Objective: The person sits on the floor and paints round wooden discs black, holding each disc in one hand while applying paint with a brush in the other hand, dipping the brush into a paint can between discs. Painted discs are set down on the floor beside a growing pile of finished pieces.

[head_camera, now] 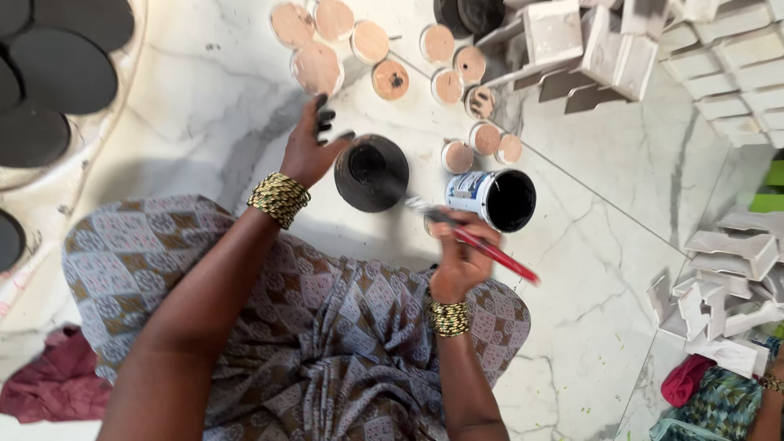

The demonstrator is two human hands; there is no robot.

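Observation:
My left hand [310, 145], its fingertips stained black, rests against the left side of a small round clay pot [371, 172] that is coated black and stands on the marble floor. My right hand [459, 257] grips a red-handled paintbrush [490, 251] whose bristle end points at the pot's right side. Just right of the pot stands an open tin of black paint [494, 198]. Gold beaded bangles sit on both wrists, and my patterned skirt covers my lap below.
Several unpainted terracotta pots [369, 42] lie upside down on the floor beyond. Black discs [61, 69] sit at the left. White moulded pieces [600, 49] pile at the top right and right edge. Another person's arm [772, 400] shows at the lower right.

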